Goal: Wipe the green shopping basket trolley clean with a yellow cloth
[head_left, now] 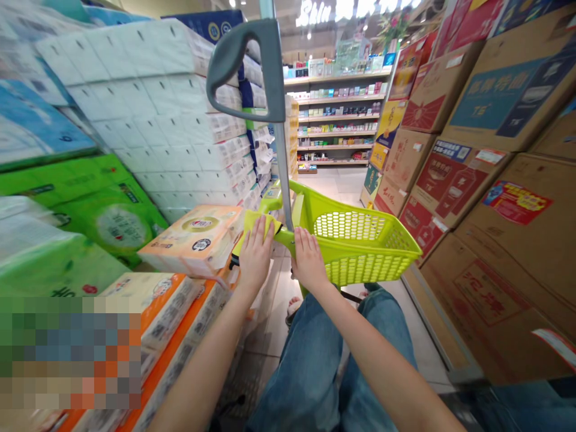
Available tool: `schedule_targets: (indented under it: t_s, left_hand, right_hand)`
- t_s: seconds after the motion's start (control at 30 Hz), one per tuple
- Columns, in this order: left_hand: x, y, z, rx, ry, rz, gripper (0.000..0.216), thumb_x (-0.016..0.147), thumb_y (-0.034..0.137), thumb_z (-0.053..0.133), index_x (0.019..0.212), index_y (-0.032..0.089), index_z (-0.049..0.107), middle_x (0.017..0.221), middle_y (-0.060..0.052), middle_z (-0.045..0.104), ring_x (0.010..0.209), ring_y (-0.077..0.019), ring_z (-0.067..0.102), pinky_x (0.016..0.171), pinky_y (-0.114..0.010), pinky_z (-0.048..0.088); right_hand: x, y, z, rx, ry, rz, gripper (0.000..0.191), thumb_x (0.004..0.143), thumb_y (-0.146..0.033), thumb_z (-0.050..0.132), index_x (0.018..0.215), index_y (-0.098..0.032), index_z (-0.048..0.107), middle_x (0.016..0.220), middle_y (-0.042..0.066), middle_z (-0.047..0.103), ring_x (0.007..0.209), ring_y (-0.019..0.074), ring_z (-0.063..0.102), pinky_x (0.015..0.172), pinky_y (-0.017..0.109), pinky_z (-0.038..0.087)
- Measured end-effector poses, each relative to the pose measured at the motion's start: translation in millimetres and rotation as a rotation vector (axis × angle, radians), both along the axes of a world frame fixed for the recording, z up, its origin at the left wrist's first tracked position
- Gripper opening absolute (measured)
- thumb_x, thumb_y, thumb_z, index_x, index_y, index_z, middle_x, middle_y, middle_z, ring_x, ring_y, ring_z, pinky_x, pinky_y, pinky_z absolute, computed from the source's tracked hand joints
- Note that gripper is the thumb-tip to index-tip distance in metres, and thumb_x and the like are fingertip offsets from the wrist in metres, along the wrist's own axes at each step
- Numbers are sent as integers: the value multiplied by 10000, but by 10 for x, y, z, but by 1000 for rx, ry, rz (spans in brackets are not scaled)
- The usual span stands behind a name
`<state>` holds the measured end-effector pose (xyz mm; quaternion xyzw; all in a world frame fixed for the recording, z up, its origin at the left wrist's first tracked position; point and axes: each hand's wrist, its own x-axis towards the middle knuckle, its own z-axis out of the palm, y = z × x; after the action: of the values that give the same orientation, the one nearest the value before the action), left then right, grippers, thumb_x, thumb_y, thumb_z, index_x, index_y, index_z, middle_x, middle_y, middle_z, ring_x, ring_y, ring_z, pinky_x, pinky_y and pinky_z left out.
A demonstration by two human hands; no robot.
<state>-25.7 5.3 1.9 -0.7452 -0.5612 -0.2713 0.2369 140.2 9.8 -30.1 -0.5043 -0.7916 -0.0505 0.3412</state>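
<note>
My left hand (256,255) presses a yellow cloth (250,221) against the left end of a lime-green shopping basket (371,264), its fingers folded over the cloth. On the near rim, right of the pole, my right hand (309,258) grips the basket, its thumb hidden. A grey pull handle (275,72) on a metal pole (282,162) rises from the basket between my hands. The basket has slotted walls and stands tilted before my knees.
Tissue packs (193,234) are stacked close on the left, with white bundles (135,54) behind. Cardboard cartons (490,240) form a wall on the right. Tiled floor (333,180) leads to product shelves (337,114) at the far end. My jeans-clad legs (310,360) are below.
</note>
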Motion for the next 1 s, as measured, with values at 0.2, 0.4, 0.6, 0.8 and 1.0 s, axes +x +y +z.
schedule_targets:
  t_s: [0.2,0.4,0.6,0.8,1.0]
  left_hand:
    - [-23,78,96,11,-107,48,679,838,-11,373,1496,150,416,1596,-156,351,1491,-271,311,1171,-485,356]
    - [331,-67,-1,-35,13,35,581,922,60,369,1498,130,404,1621,-151,291,1511,-264,260,1173,-466,358]
    - [259,-28,-148,8,68,-61,588,944,86,357,1528,159,358,1635,-118,262,1527,-233,202,1204,-452,313]
    - [-56,136,-93,88,-31,-55,614,923,50,341,1517,198,392,1608,-106,325,1513,-225,243,1201,-462,317]
    - [-30,241,-141,147,-140,-13,663,900,34,338,1548,173,322,1631,-135,264,1528,-243,182,1209,-478,306]
  right_hand:
    - [11,-10,9,-12,-17,-9,714,858,-101,437,1543,3,264,1594,195,345,1492,282,263,1236,467,219]
    - [-3,10,-21,2,0,-14,729,851,-112,450,1547,-8,259,1598,187,339,1491,282,265,1239,465,207]
    - [20,15,-27,11,2,9,725,853,-115,448,1547,-14,263,1595,191,344,1492,279,264,1237,470,218]
    - [22,9,-7,5,4,17,724,851,-111,448,1546,-16,268,1588,196,355,1490,282,269,1233,482,227]
    - [21,0,-2,-1,-8,4,710,869,-129,445,1546,-10,263,1591,191,349,1483,291,281,1234,479,224]
